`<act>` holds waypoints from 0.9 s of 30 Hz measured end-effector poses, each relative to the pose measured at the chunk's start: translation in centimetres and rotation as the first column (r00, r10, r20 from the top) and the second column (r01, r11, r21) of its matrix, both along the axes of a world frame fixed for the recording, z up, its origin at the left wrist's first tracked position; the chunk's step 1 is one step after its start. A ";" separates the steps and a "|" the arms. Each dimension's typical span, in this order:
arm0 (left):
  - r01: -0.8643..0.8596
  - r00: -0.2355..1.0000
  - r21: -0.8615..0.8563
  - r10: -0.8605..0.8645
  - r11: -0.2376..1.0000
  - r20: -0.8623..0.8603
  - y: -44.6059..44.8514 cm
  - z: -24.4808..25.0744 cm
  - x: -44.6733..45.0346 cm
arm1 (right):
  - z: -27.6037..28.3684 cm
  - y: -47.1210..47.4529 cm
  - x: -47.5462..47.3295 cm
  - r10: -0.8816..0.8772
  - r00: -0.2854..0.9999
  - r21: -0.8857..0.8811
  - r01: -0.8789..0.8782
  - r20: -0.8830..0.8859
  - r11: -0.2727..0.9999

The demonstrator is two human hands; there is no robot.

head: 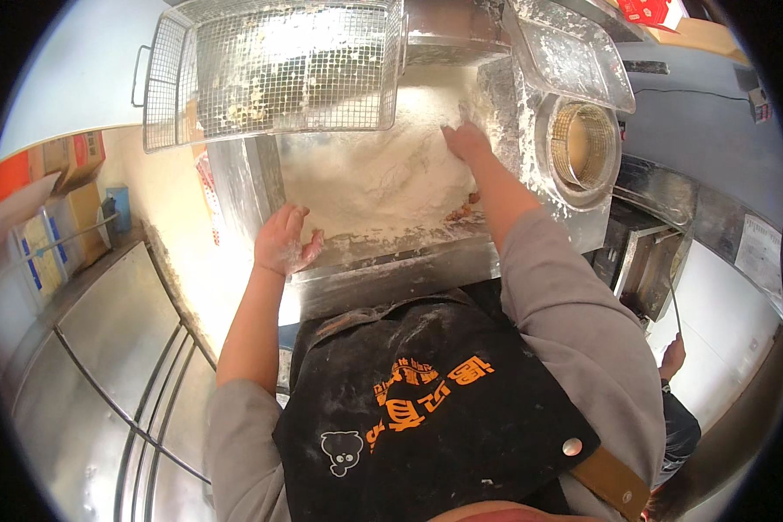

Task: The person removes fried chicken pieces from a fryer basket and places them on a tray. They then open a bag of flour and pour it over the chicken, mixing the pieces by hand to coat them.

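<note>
A metal trough (pixel 391 261) before me holds a heap of white flour-like powder (pixel 378 176). My left hand (pixel 287 241), dusted white, is over the trough's near left edge, fingers apart and holding nothing. At the far right of the powder is my right hand (pixel 466 137), its fingers spread and partly against the powder; nothing shows in its grasp. Reddish-brown pieces (pixel 460 212) lie partly coated by the near right side, below my right forearm. A wire mesh basket (pixel 267 72) with pale crumbs stands over the far left part of the trough.
Right of the trough are a round mesh strainer (pixel 577 145) in a metal opening and a powdery clear plastic container (pixel 574 59). Another person's hand (pixel 673 357) holds a thin rod at the far right. Cardboard boxes (pixel 72 163) stand at left, above a stainless steel surface (pixel 111 326).
</note>
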State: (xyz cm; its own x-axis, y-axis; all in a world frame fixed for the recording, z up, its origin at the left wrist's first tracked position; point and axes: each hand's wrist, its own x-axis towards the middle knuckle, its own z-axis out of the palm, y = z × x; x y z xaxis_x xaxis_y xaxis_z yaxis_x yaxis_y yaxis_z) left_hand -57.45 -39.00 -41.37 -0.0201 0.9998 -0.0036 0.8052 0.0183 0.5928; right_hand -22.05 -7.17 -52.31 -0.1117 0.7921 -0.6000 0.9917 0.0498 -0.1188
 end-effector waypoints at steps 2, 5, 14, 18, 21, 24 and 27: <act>-0.003 1.000 -0.011 0.003 1.000 -0.006 0.1 0.0 0.1 | -1.2 -0.5 0.8 -0.106 0.994 0.029 0.105 0.028 0.994; 0.002 1.000 0.016 -0.002 1.000 -0.017 0.2 -0.2 0.2 | -1.8 -0.1 1.8 -0.168 0.983 -0.155 0.177 0.071 0.972; 0.008 0.998 -0.003 -0.008 1.000 -0.057 0.0 -0.5 0.4 | -1.6 -3.1 -1.5 -0.679 0.696 -0.601 0.446 -0.234 0.663; 0.031 0.997 -0.045 -0.034 0.998 -0.072 -0.1 -0.4 0.3 | 0.8 -3.4 -1.7 -0.481 0.833 -0.481 0.316 -0.272 0.818; 0.038 0.998 -0.046 -0.041 0.998 -0.057 0.0 -0.4 0.3 | 2.8 -3.2 2.0 -0.158 0.959 -0.139 0.127 -0.236 0.982; 0.034 0.997 -0.113 -0.041 0.993 -0.064 0.0 -0.5 0.4 | 2.0 -5.3 4.9 -0.346 0.938 -0.285 0.332 0.001 0.899; 0.039 0.997 -0.043 -0.042 0.998 -0.066 0.1 -0.5 0.4 | -0.2 -7.4 5.4 -0.380 0.905 -0.302 0.422 0.190 0.855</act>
State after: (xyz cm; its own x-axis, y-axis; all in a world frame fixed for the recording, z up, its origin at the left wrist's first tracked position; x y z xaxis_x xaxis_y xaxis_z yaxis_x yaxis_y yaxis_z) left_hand -57.04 -38.95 -41.82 0.0186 0.9988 -0.0457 0.8433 0.0089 0.5373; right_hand -16.64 -14.57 -52.46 0.2617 0.5071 -0.8212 0.9245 -0.3761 0.0624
